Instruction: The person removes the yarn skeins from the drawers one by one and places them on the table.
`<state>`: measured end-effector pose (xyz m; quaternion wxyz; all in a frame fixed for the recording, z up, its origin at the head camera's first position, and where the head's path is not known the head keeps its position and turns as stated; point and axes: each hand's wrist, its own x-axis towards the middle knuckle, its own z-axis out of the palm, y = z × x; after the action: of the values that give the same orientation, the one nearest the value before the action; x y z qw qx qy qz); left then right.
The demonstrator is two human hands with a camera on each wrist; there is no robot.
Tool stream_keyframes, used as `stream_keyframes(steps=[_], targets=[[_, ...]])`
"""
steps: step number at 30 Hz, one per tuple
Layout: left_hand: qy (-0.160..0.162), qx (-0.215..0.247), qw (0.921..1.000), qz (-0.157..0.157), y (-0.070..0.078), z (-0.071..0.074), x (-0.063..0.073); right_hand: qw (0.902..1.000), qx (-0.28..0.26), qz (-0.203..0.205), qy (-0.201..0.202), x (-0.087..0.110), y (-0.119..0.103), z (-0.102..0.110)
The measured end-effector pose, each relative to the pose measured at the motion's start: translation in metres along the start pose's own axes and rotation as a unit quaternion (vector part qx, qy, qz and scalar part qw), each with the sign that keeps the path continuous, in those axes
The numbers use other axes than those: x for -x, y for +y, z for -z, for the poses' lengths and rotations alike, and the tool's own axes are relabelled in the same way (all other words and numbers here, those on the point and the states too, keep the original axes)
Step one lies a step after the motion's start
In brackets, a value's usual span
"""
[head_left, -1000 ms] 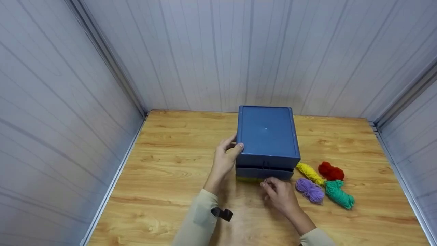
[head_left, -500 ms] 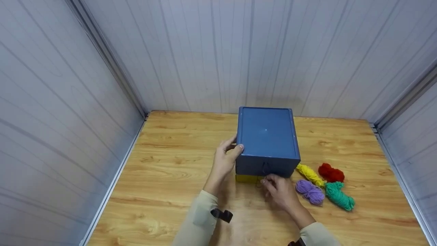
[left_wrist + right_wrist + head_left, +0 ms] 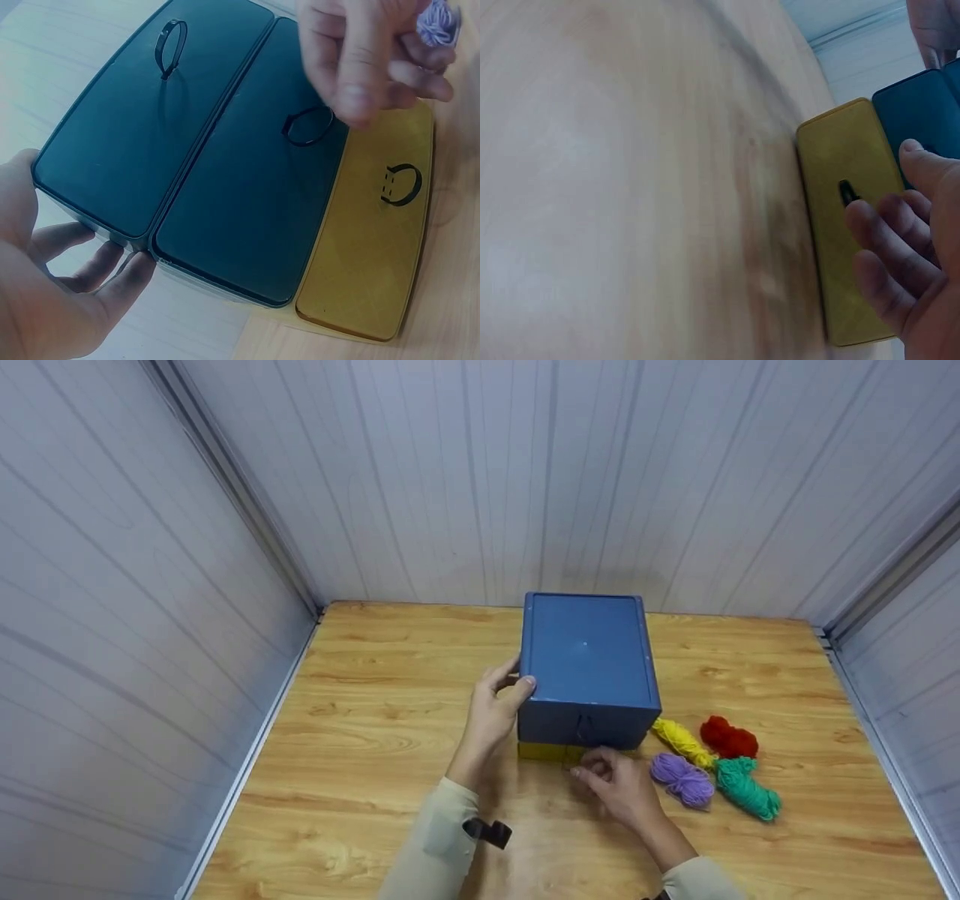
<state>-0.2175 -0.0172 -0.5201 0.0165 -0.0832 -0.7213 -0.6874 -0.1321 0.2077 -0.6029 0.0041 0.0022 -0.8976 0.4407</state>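
Note:
A small drawer cabinet with a blue top [image 3: 589, 649] stands on the table. It has two dark blue drawer fronts [image 3: 247, 180] and a yellow lowest drawer [image 3: 367, 232], each with a black loop handle [image 3: 403, 184]. My left hand [image 3: 495, 709] rests against the cabinet's left side, thumb over the top edge and fingers along the side wall. Just in front of the lower drawers is my right hand [image 3: 619, 787], its fingers loosely bent and nothing held between them. In the right wrist view its fingertips [image 3: 862, 217] overlap the yellow drawer near its loop.
Right of the cabinet lie yarn bundles: yellow [image 3: 682, 742], red [image 3: 729, 737], purple [image 3: 682, 780] and green [image 3: 746, 789]. Pale panel walls [image 3: 450, 487] enclose the wooden table [image 3: 360, 750] at the back and sides.
The middle drawer, which stuck out slightly a second ago, is now flush with the one above. My right hand has come slightly away from the front. My left hand stays put.

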Motion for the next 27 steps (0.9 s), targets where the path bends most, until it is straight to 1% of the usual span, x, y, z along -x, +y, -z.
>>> stream_keyframes(steps=[7,9,14,17,24,27], targets=[[-0.005,0.002,1.0,0.005,0.002,-0.001,0.001,0.998,0.058,0.006,0.023,-0.002,0.007,-0.009],[-0.005,0.004,1.0,0.006,0.002,-0.001,0.001,0.9975,0.067,0.004,0.021,-0.004,0.008,-0.012],[-0.002,0.005,1.0,0.002,0.002,0.0,0.001,0.9965,0.083,-0.007,-0.001,-0.007,0.009,-0.019],[-0.001,0.002,1.0,0.0,0.002,0.0,0.001,0.9955,0.094,-0.009,-0.002,-0.009,0.011,-0.023],[0.002,-0.001,1.0,0.001,0.002,-0.001,0.0,0.9956,0.092,0.006,0.014,-0.01,0.014,-0.026],[0.001,-0.003,1.0,0.003,0.002,-0.001,0.0,0.9969,0.078,-0.004,0.003,-0.009,0.014,-0.025]])
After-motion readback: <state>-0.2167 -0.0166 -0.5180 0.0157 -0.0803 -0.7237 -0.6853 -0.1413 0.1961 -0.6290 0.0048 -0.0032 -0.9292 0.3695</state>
